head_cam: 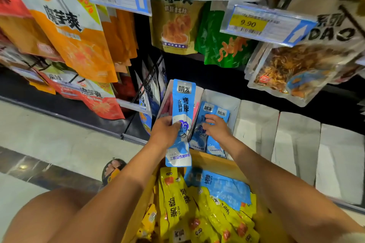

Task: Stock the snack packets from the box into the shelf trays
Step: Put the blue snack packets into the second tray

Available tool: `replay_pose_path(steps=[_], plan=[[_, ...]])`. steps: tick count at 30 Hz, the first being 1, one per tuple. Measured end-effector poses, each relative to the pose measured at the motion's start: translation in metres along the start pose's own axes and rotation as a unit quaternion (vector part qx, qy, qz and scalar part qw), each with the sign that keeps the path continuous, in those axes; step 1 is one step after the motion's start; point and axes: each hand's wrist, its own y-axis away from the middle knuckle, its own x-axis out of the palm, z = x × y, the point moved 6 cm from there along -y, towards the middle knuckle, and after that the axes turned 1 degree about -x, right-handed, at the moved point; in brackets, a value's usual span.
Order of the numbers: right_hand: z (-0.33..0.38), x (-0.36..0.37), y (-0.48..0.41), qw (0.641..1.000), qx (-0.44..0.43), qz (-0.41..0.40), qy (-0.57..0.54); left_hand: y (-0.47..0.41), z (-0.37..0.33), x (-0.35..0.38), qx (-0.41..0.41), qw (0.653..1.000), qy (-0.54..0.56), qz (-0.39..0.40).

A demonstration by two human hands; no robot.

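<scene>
My left hand (165,131) grips a long blue snack packet (182,104) by its middle, holding it upright at the front of a white shelf tray. My right hand (216,127) rests with curved fingers on several blue packets (209,111) lying in the neighbouring white tray (235,102). Below my arms sits the cardboard box (223,163), filled with several yellow packets (181,203) and a blue packet (225,185) lying on top of them.
More white trays (296,144) run along the low shelf to the right. Hanging snack bags and price tags (254,23) crowd the space above. Orange bags (79,45) hang at the left. My sandalled foot (113,169) stands on the tiled floor.
</scene>
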Motion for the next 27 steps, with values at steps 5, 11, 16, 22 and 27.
replay_pose_path(steps=[5, 11, 16, 22, 27], plan=[[0.047, -0.009, 0.064, 0.995, -0.098, 0.028, -0.012, 0.001, -0.004, 0.013, -0.016, 1.000, 0.010, 0.012], [0.062, -0.007, 0.127, 0.983, -0.146, 0.062, 0.097, 0.005, -0.007, 0.032, -0.041, 0.998, 0.051, 0.025], [0.054, -0.005, 0.130, 0.969, -0.131, -0.004, 0.211, 0.013, -0.006, 0.049, -0.028, 0.997, 0.038, 0.067], [0.055, -0.008, 0.125, 0.968, -0.106, -0.042, 0.223, 0.017, -0.007, 0.058, 0.011, 0.995, 0.028, 0.096], [0.051, -0.010, 0.113, 0.974, -0.093, -0.034, 0.202, 0.012, -0.004, 0.063, -0.004, 0.992, 0.050, 0.117]])
